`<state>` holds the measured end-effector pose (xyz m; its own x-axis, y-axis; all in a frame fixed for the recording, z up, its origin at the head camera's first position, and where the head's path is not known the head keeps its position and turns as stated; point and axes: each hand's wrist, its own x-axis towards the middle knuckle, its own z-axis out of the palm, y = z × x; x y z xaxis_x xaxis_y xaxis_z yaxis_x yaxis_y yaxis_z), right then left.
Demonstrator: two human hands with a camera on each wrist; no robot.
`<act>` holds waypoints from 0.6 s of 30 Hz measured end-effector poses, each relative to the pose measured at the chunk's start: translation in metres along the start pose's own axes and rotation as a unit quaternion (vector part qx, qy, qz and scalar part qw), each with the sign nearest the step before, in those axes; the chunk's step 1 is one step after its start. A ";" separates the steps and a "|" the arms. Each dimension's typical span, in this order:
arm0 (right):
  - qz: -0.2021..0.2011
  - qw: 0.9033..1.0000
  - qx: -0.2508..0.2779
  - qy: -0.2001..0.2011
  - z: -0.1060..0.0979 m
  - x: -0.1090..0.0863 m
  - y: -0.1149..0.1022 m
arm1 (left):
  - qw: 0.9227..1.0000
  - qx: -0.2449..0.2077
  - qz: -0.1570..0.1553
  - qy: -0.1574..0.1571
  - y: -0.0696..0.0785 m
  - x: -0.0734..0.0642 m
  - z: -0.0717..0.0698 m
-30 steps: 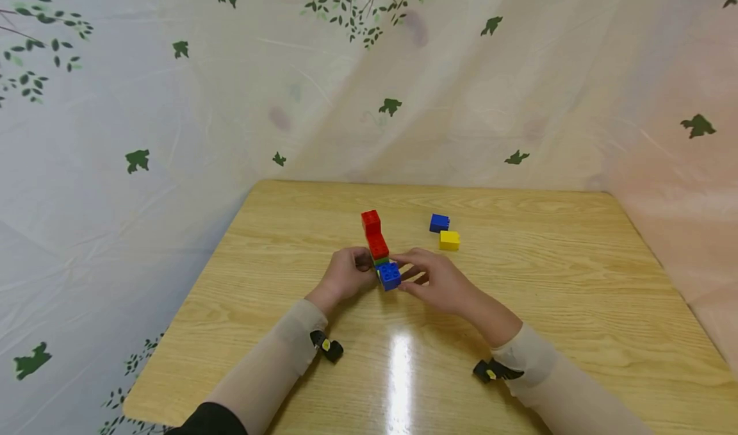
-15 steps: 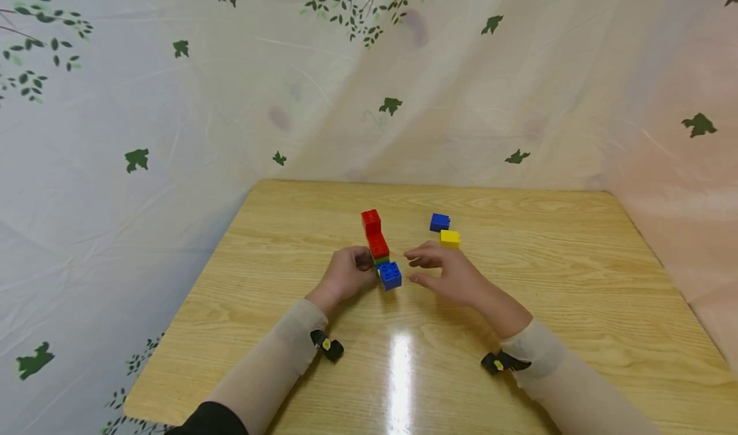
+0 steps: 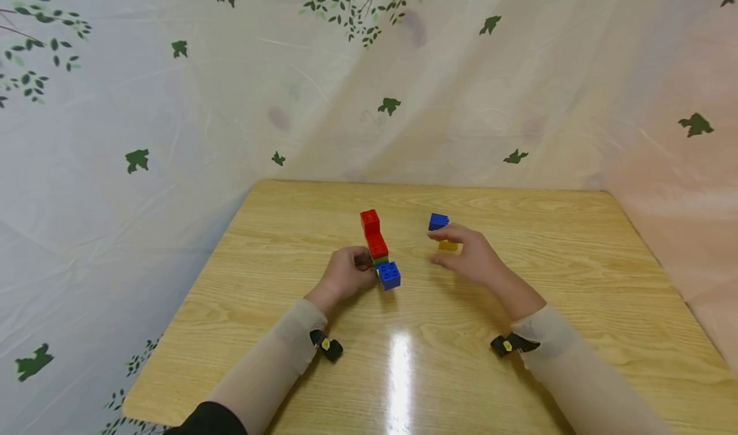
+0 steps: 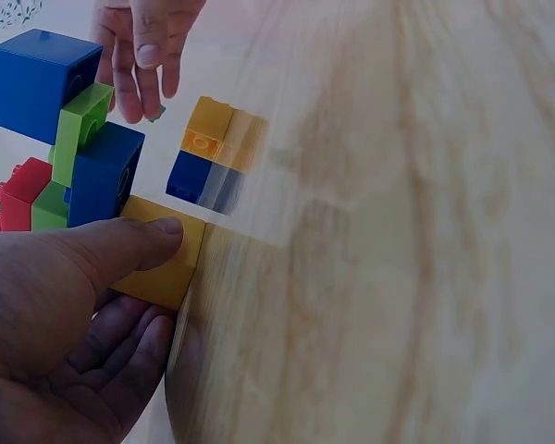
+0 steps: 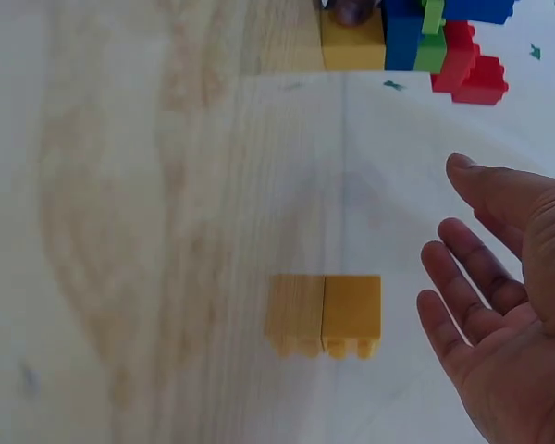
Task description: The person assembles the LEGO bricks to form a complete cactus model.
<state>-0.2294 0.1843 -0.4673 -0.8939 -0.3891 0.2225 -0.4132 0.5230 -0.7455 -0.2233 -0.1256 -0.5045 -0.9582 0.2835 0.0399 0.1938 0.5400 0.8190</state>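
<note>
We see a stepped brick stack [image 3: 377, 247] upright on the table [image 3: 548, 262], yellow at its base, then blue, green and red, a blue brick [image 3: 389, 275] jutting nearest us. Apart from it, we find a loose yellow brick [image 5: 353, 305] just beside a loose blue brick [image 3: 437, 220], both on their sides.

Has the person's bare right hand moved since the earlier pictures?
Yes. In the head view, the right hand has moved right and nearer the far edge of the wooden table, away from the multicoloured plastic-brick stack, towards the loose yellow plastic brick.
</note>
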 end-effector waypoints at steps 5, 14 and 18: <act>0.029 0.999 -0.029 0.008 -0.009 0.006 0.015 | 1.000 -0.003 0.001 0.002 0.001 -0.001 0.000; 0.105 0.993 -0.051 -0.022 -0.021 0.019 0.036 | 1.000 -0.001 -0.004 0.007 0.003 -0.001 0.001; 0.133 0.989 -0.053 -0.033 -0.023 0.024 0.039 | 1.000 -0.006 -0.004 0.006 0.002 -0.001 0.001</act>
<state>-0.2711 0.2131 -0.4767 -0.9617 -0.2736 -0.0167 -0.1837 0.6885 -0.7015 -0.2216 -0.1237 -0.5034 -0.9621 0.2697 0.0401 0.1839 0.5333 0.8257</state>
